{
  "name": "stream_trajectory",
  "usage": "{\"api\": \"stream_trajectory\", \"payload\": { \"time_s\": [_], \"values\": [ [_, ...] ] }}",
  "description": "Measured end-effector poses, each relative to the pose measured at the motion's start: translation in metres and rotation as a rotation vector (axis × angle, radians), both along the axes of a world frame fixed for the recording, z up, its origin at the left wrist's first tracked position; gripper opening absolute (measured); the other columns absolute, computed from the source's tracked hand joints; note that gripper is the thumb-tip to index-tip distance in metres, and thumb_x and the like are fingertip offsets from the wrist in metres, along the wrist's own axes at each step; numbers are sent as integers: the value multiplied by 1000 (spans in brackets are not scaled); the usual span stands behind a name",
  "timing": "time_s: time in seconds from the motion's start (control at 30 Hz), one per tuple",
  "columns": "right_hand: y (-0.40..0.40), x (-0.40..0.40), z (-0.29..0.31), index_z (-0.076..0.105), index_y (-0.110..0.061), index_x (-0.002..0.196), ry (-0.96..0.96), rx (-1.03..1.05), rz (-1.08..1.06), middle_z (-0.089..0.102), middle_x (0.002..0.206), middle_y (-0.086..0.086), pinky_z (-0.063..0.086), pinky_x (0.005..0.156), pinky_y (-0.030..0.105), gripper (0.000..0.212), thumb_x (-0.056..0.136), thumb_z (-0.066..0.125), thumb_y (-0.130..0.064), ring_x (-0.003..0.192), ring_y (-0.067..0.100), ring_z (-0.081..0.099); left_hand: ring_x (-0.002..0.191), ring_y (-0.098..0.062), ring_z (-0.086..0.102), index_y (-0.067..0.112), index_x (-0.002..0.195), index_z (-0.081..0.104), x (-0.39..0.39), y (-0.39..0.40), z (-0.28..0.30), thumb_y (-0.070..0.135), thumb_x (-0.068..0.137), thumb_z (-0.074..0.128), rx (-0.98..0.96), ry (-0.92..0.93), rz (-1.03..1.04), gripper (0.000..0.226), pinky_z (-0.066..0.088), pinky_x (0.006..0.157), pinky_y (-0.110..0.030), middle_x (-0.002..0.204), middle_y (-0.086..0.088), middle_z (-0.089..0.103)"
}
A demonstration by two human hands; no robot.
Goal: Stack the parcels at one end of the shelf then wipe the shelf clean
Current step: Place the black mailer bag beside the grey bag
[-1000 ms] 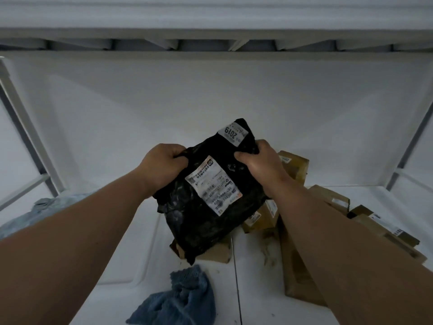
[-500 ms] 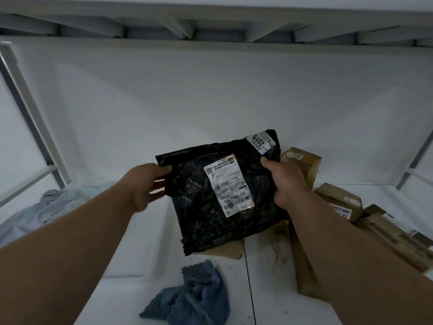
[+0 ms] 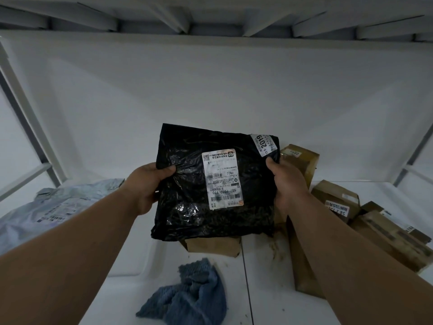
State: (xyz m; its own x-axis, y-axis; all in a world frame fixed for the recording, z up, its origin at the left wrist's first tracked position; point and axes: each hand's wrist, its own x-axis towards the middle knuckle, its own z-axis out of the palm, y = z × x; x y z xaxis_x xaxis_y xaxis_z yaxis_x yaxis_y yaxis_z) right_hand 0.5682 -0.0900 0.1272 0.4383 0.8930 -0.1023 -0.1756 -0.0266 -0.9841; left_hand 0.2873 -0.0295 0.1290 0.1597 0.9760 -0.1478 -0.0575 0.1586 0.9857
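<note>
A black plastic parcel [image 3: 187, 202] with a white shipping label is held above the white shelf [image 3: 131, 259]. My left hand [image 3: 145, 184] grips its left edge, thumb on top. My right hand [image 3: 288, 181] grips its right edge just below a small "2019" sticker. Brown cardboard parcels [image 3: 337, 198] lie in a loose heap on the right part of the shelf, and one brown box [image 3: 210, 247] sits partly hidden under the black parcel. A grey plastic mailer [image 3: 54, 207] lies at the left end. A crumpled blue cloth [image 3: 187, 299] rests on the shelf near the front.
Brown dirt marks [image 3: 274, 252] stain the shelf beside a long brown box [image 3: 302, 263]. The underside of the upper shelf [image 3: 210, 22] hangs close overhead. Metal uprights [image 3: 28, 123] frame the left side and another upright [image 3: 414, 156] the right. A white back wall closes the rear.
The black parcel has turned from tilted to nearly square and risen a little. My left hand has shifted from the top corner to the left edge and now grips it.
</note>
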Motion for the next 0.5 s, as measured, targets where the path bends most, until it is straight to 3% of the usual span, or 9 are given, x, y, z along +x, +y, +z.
{"api": "stream_trajectory", "payload": {
  "time_s": [0.07, 0.17, 0.3, 0.5],
  "values": [
    [-1, 0, -3, 69, -25, 103, 102, 21, 43, 72, 108, 5, 53, 91, 46, 19, 97, 56, -37, 101, 27, 67, 101, -27, 67, 13, 110, 67, 1, 1, 1, 20, 89, 66, -3, -35, 19, 23, 53, 83, -37, 109, -9, 72],
    [-3, 0, -8, 65, -21, 120, 249, 25, 187, 72, 115, 4, 51, 94, 45, 28, 96, 56, -33, 106, 26, 67, 94, -27, 69, 14, 106, 68, 4, 0, 3, 20, 92, 62, -6, -94, 20, 16, 54, 75, -35, 103, -9, 73],
    [-2, 2, -13, 59, -19, 126, 71, 39, 211, 70, 118, 7, 51, 96, 49, 40, 89, 59, -4, 109, 29, 65, 83, -24, 70, 16, 98, 68, 7, -3, 5, 19, 93, 61, 19, -120, 71, 9, 54, 68, -33, 96, -9, 74],
    [-3, 4, -12, 64, -12, 118, -10, 42, 156, 69, 113, 6, 52, 83, 33, 27, 93, 58, -4, 105, 22, 64, 78, -27, 70, 11, 100, 67, 4, -6, 3, 18, 91, 64, 40, -122, 140, 11, 56, 64, -34, 96, -13, 73]
  ]
}}
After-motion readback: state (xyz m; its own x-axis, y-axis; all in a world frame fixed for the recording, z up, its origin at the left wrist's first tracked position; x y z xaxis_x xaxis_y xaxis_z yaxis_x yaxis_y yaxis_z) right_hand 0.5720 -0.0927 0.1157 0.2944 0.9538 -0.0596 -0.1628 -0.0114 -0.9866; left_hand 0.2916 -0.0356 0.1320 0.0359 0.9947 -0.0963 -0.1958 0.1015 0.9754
